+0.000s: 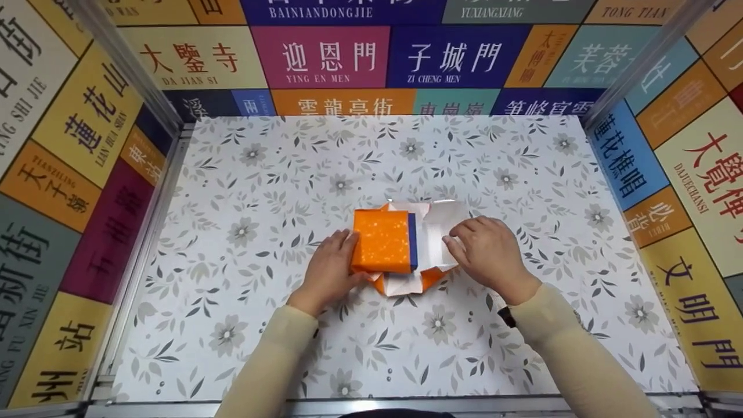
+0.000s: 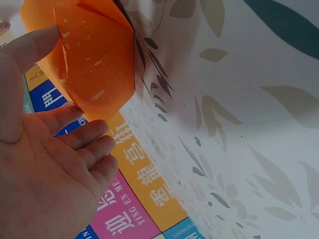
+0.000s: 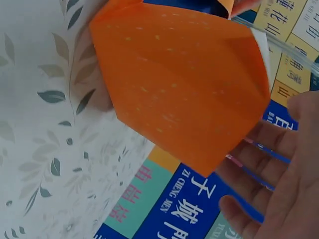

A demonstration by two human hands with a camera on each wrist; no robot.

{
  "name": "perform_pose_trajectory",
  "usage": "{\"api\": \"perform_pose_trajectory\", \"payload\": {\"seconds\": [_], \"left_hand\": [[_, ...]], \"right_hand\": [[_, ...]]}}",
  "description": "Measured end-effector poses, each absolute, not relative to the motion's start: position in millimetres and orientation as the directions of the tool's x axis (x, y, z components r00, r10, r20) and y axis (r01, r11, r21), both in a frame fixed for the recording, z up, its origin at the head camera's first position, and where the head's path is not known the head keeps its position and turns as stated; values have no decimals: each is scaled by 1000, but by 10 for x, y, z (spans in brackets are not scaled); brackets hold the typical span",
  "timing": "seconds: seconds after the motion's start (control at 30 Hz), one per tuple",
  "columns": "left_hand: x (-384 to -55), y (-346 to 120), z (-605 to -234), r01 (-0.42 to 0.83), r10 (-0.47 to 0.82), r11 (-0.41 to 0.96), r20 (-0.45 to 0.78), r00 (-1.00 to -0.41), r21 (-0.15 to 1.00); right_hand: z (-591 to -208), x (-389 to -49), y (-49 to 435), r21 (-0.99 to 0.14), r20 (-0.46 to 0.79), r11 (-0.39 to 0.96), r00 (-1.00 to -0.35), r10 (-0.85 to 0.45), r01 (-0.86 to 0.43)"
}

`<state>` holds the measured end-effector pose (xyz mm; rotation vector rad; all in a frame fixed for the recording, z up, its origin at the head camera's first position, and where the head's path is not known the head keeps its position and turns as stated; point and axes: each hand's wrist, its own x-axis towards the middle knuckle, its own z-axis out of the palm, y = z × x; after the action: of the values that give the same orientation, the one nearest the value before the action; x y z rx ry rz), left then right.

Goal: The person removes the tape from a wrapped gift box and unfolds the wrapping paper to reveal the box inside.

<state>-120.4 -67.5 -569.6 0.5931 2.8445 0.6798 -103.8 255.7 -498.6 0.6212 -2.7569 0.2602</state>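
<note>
A small dark blue box sits partly wrapped in orange paper speckled with light flecks. The paper covers its top and left side, while the right part lies opened out with its white inner side up. Along the box's left side rests my left hand; its thumb and a fingertip touch the folded orange paper in the left wrist view. My right hand pinches the right edge of the paper, the fingers lying behind the raised orange flap in the right wrist view.
The table has a white cover with grey flowers and leaves. Colourful panels with Chinese lettering stand at the back and both sides, with metal frame posts at the corners. A dark band shows at the right wrist.
</note>
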Motion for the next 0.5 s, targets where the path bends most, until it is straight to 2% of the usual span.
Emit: {"api": "perform_pose_trajectory", "payload": {"seconds": [0.13, 0.27, 0.4, 0.5], "left_hand": [[-1199, -695, -5697, 317, 392, 834, -81, -916, 450], [-1194, -728, -5703, 322, 395, 841, -87, -915, 436], [-1180, -775, -5707, 347, 407, 838, -59, -912, 422], [-1170, -804, -5722, 356, 405, 837, -33, -913, 415]], "right_hand": [[-4947, -1020, 2679, -99, 233, 940, -926, -298, -328], [-4960, -991, 2788, -95, 53, 968, -972, -228, -232], [-5057, -950, 2857, -111, -123, 976, -972, -199, -186], [-5163, -935, 2885, -135, -195, 974, -959, -205, -181]]}}
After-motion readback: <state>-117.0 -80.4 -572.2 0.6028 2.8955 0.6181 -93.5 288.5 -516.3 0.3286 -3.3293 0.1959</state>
